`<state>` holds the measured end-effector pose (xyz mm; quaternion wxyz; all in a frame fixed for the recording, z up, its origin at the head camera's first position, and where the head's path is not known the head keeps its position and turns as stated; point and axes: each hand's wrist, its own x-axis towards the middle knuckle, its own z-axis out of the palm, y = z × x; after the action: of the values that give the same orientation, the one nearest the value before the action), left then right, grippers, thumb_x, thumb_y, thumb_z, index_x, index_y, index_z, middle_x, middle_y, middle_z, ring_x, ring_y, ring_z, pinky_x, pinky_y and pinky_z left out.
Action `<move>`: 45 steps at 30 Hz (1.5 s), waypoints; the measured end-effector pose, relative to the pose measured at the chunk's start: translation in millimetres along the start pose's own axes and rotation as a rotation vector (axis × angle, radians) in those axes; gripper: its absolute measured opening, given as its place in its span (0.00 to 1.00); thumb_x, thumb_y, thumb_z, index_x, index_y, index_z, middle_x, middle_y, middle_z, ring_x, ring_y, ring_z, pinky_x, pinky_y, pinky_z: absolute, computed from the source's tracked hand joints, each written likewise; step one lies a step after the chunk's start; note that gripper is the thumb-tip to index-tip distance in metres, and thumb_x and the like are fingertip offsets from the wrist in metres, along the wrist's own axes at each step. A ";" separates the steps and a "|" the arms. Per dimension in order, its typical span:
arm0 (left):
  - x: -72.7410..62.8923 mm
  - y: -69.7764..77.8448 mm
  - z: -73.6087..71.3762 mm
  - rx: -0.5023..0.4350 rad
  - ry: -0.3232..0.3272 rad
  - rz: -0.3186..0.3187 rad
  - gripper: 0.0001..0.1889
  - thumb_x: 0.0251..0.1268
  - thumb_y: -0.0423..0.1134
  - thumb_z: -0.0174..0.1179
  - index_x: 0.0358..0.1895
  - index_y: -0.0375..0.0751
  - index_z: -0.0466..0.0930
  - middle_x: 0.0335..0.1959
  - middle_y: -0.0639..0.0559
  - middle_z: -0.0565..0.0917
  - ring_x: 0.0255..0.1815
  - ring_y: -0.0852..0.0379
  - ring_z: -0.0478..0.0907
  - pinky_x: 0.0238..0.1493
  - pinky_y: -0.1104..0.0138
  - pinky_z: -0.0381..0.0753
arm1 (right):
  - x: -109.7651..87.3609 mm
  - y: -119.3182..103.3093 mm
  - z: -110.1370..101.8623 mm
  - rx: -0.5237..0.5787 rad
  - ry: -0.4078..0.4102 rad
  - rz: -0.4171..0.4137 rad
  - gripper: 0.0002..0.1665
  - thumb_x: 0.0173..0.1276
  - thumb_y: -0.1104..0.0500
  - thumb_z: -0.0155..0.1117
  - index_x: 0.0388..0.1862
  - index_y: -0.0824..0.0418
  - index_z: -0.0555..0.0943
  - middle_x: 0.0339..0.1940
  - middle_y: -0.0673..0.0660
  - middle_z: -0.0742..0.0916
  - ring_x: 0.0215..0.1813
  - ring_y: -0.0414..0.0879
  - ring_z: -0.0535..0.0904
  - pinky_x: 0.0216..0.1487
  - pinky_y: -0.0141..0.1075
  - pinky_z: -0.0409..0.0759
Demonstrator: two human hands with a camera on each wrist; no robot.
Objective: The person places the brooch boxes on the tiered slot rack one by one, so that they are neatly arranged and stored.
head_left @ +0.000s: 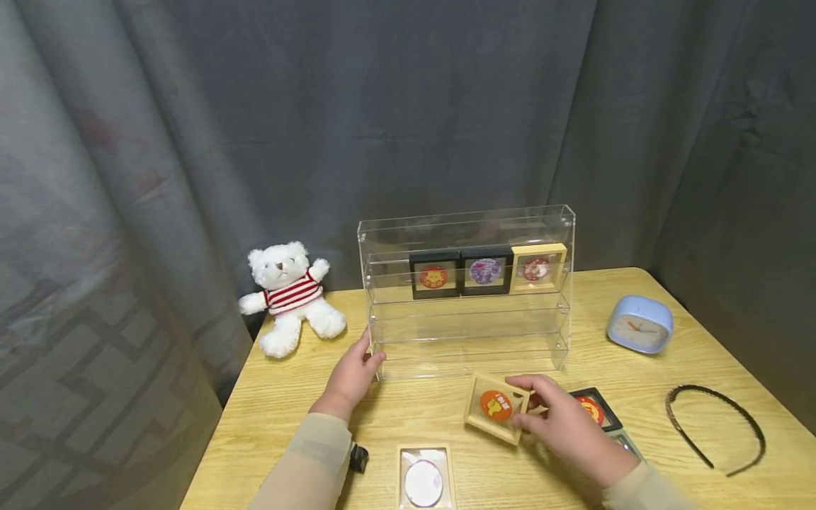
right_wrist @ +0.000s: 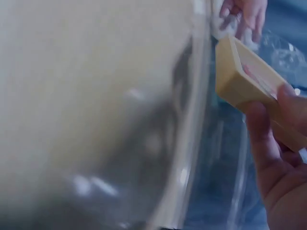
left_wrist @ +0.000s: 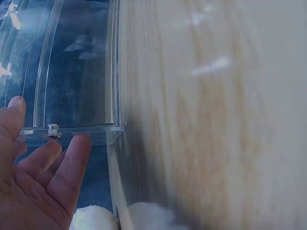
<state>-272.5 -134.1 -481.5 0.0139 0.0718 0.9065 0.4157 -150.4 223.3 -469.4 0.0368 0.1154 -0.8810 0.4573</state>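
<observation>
Right grip [head_left: 566, 426] pinches a frame [head_left: 496, 406] by its rim, probably sparing its face, at the rack's [head_left: 472, 326] 6 o'clock; left grip [head_left: 349, 379] holds the rack's 8 o'clock edge, likely steadying it.

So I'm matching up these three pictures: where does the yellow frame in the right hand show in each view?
Head: the yellow frame is low, right of centre, in the right hand.
Left wrist: not in it.
Right wrist: upper right, between thumb and fingers.
Shared landmark: the left hand, left of centre in head, lower left in left wrist, top right in right wrist.
</observation>
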 end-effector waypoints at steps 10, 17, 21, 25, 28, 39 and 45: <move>0.4 0.3 -0.2 -0.009 0.004 0.007 0.36 0.75 0.49 0.56 0.81 0.59 0.50 0.72 0.42 0.68 0.64 0.42 0.72 0.63 0.45 0.70 | 36.7 -12.5 -39.4 -0.062 0.190 -0.116 0.27 0.68 0.69 0.66 0.66 0.59 0.77 0.50 0.58 0.80 0.34 0.43 0.82 0.33 0.35 0.83; 0.7 -2.0 1.5 -0.009 0.004 0.001 0.36 0.75 0.49 0.56 0.80 0.58 0.50 0.71 0.43 0.69 0.63 0.43 0.72 0.62 0.46 0.70 | 58.3 -17.6 -61.2 -0.076 0.222 -0.166 0.23 0.75 0.67 0.59 0.67 0.58 0.76 0.48 0.57 0.80 0.36 0.47 0.82 0.35 0.34 0.83; 1.1 -1.5 1.6 -0.009 0.005 0.003 0.36 0.75 0.49 0.56 0.80 0.59 0.50 0.71 0.43 0.69 0.63 0.43 0.72 0.62 0.46 0.71 | 69.8 -18.8 -71.4 -0.079 0.272 -0.215 0.22 0.75 0.68 0.57 0.66 0.60 0.77 0.52 0.57 0.79 0.38 0.47 0.80 0.38 0.31 0.83; 1.4 -1.4 2.4 -0.003 0.008 0.013 0.36 0.75 0.47 0.57 0.80 0.58 0.51 0.71 0.43 0.69 0.63 0.44 0.73 0.61 0.47 0.72 | 79.0 -22.6 -80.5 -0.091 0.356 -0.249 0.21 0.72 0.73 0.58 0.62 0.63 0.80 0.58 0.57 0.77 0.42 0.43 0.77 0.39 0.27 0.82; 1.1 -1.0 2.7 -0.003 0.011 0.016 0.35 0.75 0.46 0.57 0.80 0.57 0.52 0.71 0.43 0.69 0.63 0.44 0.73 0.62 0.47 0.71 | 84.8 -27.4 -88.1 -0.066 0.397 -0.250 0.21 0.71 0.74 0.58 0.60 0.64 0.81 0.57 0.57 0.77 0.45 0.39 0.77 0.42 0.26 0.82; 0.5 -0.7 1.3 -0.007 0.015 0.013 0.35 0.75 0.46 0.57 0.80 0.54 0.52 0.71 0.42 0.69 0.62 0.44 0.73 0.61 0.47 0.72 | 102.3 -26.6 -108.8 -0.161 0.476 -0.113 0.15 0.74 0.60 0.63 0.56 0.60 0.84 0.56 0.55 0.81 0.52 0.45 0.78 0.43 0.18 0.73; 1.0 -0.8 1.7 0.002 0.015 0.014 0.36 0.75 0.48 0.57 0.80 0.54 0.52 0.70 0.43 0.70 0.61 0.45 0.73 0.60 0.48 0.73 | 100.9 -11.2 -113.6 -0.230 0.462 -0.087 0.13 0.74 0.59 0.62 0.53 0.59 0.86 0.58 0.54 0.81 0.60 0.52 0.75 0.42 0.16 0.69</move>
<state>-273.5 -133.2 -483.2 0.0042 0.0749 0.9064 0.4156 -250.4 292.4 -377.5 0.2696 0.0406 -0.8896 0.3665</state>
